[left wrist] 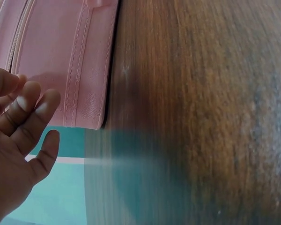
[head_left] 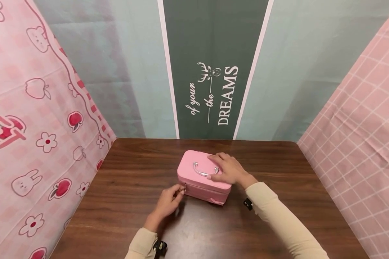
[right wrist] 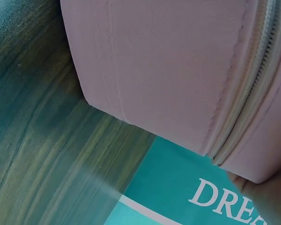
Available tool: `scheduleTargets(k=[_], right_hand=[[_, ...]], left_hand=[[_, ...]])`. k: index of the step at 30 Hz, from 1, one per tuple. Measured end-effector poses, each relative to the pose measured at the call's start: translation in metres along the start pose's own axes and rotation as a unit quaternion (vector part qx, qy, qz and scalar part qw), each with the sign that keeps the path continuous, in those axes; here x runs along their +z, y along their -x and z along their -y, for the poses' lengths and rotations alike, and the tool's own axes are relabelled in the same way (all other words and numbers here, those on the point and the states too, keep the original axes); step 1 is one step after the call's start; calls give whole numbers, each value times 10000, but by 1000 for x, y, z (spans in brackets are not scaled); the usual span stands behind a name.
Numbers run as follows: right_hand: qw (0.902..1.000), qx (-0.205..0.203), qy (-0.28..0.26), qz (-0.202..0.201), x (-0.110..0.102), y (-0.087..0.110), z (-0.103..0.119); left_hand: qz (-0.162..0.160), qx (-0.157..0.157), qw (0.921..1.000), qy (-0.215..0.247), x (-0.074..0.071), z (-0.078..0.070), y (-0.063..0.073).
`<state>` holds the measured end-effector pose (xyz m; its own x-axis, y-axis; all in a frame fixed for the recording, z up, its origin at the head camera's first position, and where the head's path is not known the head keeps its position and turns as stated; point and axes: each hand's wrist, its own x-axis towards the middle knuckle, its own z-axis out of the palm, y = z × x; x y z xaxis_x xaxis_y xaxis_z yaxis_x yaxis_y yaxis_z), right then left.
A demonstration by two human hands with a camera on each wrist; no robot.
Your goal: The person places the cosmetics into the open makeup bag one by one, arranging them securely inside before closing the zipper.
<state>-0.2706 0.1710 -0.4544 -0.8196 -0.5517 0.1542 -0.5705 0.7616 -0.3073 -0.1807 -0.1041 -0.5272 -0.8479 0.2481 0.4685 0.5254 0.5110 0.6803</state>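
A pink zip-up case [head_left: 189, 163] stands upright on the wooden table, its lid down and a silver handle [head_left: 201, 174] on top. My left hand [head_left: 168, 201] pinches the zipper pull [head_left: 185, 187] at the case's front left corner. Seen from the left wrist, the thumb and index finger meet at the zipper [left wrist: 18, 40], and the pull itself is hidden behind them. Across the lid's right end rests my right hand [head_left: 228, 171], fingers extended over the top and thumb beside the handle. The right wrist view shows the case's side with its zipper track [right wrist: 253, 84].
The brown wooden table [head_left: 129, 172] extends around the case on all sides. Behind it hangs a green and grey-blue cloth [head_left: 210, 43] with white lettering. Pink printed cloth [head_left: 35, 144] borders the left side, and pink checked cloth [head_left: 360, 126] the right.
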Motion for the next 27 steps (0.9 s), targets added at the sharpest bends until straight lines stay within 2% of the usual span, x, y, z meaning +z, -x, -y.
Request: scheduleTargets(k=[7,12,16,23,27], right_hand=[[9971,400,520,-375,3,4,15],[9896,994,891,-537,7,8,30],[9834,1405,986,-584,10,12,44],[9697,2114,1116,-510,12,13,63],[9636,2439,1012,-408,9,8,69]], left_hand=[[-284,153,9990,-315,1,-2,-4],[-329,209,9979,-510,0,-4,-6],[-349,201,9976,-567,0,-2,-7],[5,170,9982,-570,2,-4,-9],[128,286,9984,-463,4,-8,-11]])
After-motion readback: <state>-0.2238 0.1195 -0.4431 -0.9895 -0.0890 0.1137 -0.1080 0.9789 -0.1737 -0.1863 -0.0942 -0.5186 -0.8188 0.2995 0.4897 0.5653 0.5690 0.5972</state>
